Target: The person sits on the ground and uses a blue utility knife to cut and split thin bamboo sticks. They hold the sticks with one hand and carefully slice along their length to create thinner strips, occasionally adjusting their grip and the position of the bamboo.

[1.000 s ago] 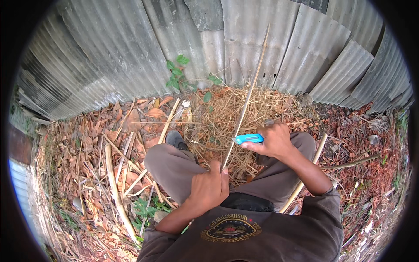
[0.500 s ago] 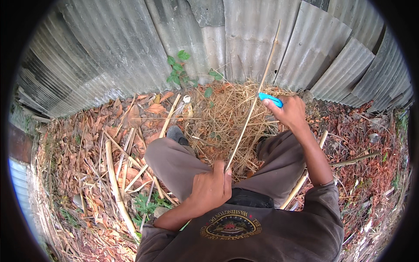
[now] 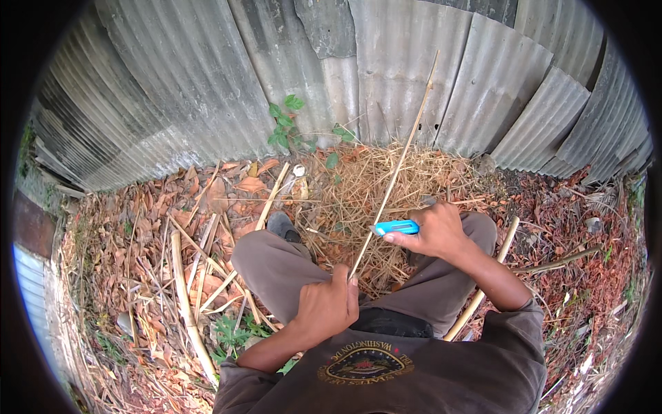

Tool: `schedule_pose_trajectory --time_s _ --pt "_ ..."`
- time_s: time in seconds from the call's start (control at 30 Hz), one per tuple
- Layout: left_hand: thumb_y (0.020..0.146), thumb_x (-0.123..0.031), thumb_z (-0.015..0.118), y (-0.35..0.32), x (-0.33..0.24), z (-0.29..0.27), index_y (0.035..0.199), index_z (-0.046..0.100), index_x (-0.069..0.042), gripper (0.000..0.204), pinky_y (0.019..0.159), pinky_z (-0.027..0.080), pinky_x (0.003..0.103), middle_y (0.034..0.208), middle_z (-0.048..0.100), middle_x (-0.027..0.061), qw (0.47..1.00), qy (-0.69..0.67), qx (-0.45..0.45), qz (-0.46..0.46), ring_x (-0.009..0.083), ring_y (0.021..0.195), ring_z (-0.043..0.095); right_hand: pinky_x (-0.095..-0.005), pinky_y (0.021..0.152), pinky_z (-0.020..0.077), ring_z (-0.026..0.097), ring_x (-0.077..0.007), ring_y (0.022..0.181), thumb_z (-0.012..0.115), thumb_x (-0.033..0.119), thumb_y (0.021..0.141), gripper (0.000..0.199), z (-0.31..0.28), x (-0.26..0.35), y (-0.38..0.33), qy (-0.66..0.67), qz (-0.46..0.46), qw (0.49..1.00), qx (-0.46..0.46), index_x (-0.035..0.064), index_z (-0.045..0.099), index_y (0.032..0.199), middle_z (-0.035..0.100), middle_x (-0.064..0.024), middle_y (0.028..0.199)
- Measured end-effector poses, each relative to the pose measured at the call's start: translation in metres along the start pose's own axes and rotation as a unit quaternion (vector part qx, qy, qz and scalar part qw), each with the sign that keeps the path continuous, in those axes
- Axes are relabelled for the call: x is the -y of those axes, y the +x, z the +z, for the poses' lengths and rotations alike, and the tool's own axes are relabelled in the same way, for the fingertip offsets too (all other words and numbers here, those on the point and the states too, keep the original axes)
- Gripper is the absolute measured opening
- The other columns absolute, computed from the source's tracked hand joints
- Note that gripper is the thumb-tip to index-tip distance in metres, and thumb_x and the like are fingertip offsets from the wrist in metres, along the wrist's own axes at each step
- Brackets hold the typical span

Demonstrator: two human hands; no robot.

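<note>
I sit on the ground with my knees bent. My left hand [image 3: 329,303] grips the lower end of a long thin bamboo strip [image 3: 396,169] that slants up and away toward the fence. My right hand [image 3: 431,231] holds a blue-handled knife [image 3: 395,227], its tip set against the strip just above my left hand. A heap of thin dry shavings [image 3: 372,186] lies on the ground between and beyond my legs.
A grey corrugated metal fence [image 3: 345,76] curves around the back. Dry leaves and several split bamboo sticks [image 3: 185,290] lie at the left. Another bamboo stick [image 3: 483,286] rests by my right leg. A small green plant [image 3: 289,121] grows at the fence foot.
My right hand swept the blue knife up along the strip, away from me, then came back down near my left hand. The left hand kept its grip.
</note>
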State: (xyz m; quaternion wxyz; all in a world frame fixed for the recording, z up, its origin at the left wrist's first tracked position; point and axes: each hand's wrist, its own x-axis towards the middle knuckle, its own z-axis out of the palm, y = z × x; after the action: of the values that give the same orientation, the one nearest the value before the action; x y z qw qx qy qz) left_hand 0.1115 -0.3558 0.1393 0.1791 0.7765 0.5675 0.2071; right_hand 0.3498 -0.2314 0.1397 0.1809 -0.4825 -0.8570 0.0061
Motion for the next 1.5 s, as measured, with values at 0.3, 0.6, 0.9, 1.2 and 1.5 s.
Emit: schedule_pose_trajectory --time_s 0.3,0.6,0.9,1.2,1.5 --pt "0.090 -0.016 0.053 0.004 0.000 -0.012 0.096 0.048 -0.001 0.017 0.044 0.043 0.046 0.051 0.053 0.0140 1.000 0.024 -0.009 0.015 0.0371 0.044 0.056 -0.0406 0.044 0.0457 0.056 -0.0297 0.040 0.058 0.075 0.072 0.073 0.003 0.013 -0.011 0.045 0.005 0.999 -0.028 0.0042 0.066 0.056 0.050 -0.0111 0.042" --pt "0.091 -0.017 0.053 0.016 -0.002 -0.020 0.097 0.047 0.000 0.019 0.044 0.041 0.047 0.050 0.053 0.0153 0.998 0.032 -0.046 0.017 0.0378 0.045 0.055 -0.0366 0.039 0.0424 0.054 -0.0253 0.038 0.063 0.076 0.067 0.071 0.004 0.014 0.008 0.015 -0.009 0.991 -0.130 0.0073 0.060 0.050 0.049 -0.0080 0.040" --pt "0.091 -0.016 0.051 0.009 -0.001 -0.017 0.097 0.046 -0.001 0.016 0.044 0.044 0.047 0.052 0.055 0.0152 0.999 0.021 -0.033 0.005 0.0378 0.045 0.056 -0.0400 0.045 0.0431 0.054 -0.0294 0.040 0.065 0.069 0.069 0.063 0.006 0.006 0.014 0.008 0.021 0.994 -0.103 0.0079 0.061 0.054 0.049 -0.0098 0.042" --pt "0.091 -0.017 0.052 0.003 0.002 -0.016 0.096 0.046 -0.001 0.017 0.044 0.043 0.047 0.049 0.052 0.0138 0.998 0.007 -0.051 0.019 0.0369 0.044 0.056 -0.0386 0.042 0.0444 0.055 -0.0271 0.039 0.060 0.074 0.072 0.070 0.002 0.003 0.013 0.001 -0.004 0.997 -0.081 0.0057 0.064 0.055 0.049 -0.0098 0.040" --pt "0.091 -0.015 0.052 -0.006 0.006 -0.006 0.098 0.046 0.001 0.018 0.043 0.043 0.046 0.049 0.052 0.0132 0.998 -0.032 -0.048 0.017 0.0359 0.044 0.056 -0.0379 0.041 0.0440 0.056 -0.0273 0.038 0.055 0.080 0.071 0.075 0.002 0.000 0.012 0.001 0.021 0.999 -0.043 0.0070 0.067 0.057 0.049 -0.0103 0.040"
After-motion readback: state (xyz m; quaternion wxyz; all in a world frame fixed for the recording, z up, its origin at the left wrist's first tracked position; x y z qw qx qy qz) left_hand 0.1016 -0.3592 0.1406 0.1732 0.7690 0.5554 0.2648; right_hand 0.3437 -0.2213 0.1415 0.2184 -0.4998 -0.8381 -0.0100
